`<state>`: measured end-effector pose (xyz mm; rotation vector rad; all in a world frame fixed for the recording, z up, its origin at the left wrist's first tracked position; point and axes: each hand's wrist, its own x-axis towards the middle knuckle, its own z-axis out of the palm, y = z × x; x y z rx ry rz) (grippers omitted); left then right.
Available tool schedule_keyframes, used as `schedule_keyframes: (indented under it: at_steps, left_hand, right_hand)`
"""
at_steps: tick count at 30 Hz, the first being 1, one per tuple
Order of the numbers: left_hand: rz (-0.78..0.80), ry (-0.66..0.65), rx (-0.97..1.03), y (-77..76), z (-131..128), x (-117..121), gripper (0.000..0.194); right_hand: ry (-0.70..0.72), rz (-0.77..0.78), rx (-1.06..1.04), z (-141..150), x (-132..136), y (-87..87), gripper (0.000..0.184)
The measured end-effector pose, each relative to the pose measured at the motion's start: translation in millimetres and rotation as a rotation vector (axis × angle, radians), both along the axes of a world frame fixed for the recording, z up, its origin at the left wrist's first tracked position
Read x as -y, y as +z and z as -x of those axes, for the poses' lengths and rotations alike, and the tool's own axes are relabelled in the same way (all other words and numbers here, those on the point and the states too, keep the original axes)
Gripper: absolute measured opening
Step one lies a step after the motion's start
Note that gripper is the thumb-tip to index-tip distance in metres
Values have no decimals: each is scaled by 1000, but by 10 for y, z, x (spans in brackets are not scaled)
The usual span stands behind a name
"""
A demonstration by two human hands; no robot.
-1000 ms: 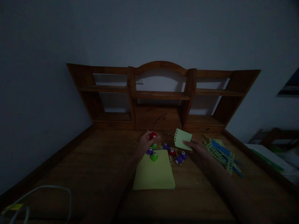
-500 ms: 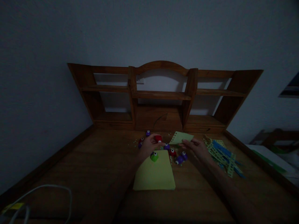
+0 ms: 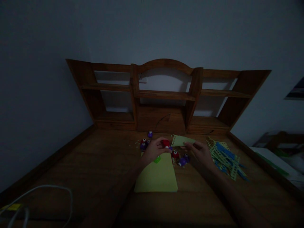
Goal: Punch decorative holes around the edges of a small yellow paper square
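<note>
My left hand (image 3: 154,149) is closed around a small red paper punch (image 3: 165,143), held just above the desk. My right hand (image 3: 199,151) pinches a pale green piece of paper (image 3: 182,140) with holes along one edge, its near end close to the red punch. Under my hands lies a yellow-green sheet (image 3: 157,174). A green punch (image 3: 157,159) sits on that sheet, partly hidden by my left hand. Another red punch (image 3: 175,154) and two purple punches (image 3: 184,160) stand between my hands.
More small punches (image 3: 145,142) stand behind my left hand, with paper bits scattered around. A pile of punched green and blue strips (image 3: 225,158) lies at the right. A wooden shelf unit (image 3: 163,95) backs the desk. A white cable (image 3: 42,196) loops at the front left.
My left hand carried the red punch rightward toward the paper. My right hand lowered and flattened the pale green paper, bringing it to the punch.
</note>
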<state>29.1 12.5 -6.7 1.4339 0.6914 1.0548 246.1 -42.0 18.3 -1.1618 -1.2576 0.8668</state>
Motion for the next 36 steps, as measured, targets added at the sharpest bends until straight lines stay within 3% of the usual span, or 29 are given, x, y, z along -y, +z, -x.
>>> schedule_keyframes:
  at_steps: [8, 12, 16, 23, 31, 36]
  left_hand:
    - [-12, -12, 1, -49, 21, -45, 52]
    - [-66, 3, -53, -50, 25, -46, 51]
    - [-150, 29, -112, -58, 20, -46, 47]
    - [-180, 54, -152, -71, 8, -31, 46]
    - [-222, 70, -180, -29, -2, 8, 45]
    - [-248, 64, -164, -21, -1, 13, 42]
  right_hand:
    - [-83, -45, 169, 15, 38, -1, 31]
    - [-36, -42, 121, 34, 54, 57, 30]
    - [-78, -26, 83, 31, 49, 105, 31]
    - [23, 7, -98, 41, 34, 114, 30]
    - [-42, -9, 0, 94, 83, 194, 35]
    - [26, 16, -13, 78, 63, 122, 34]
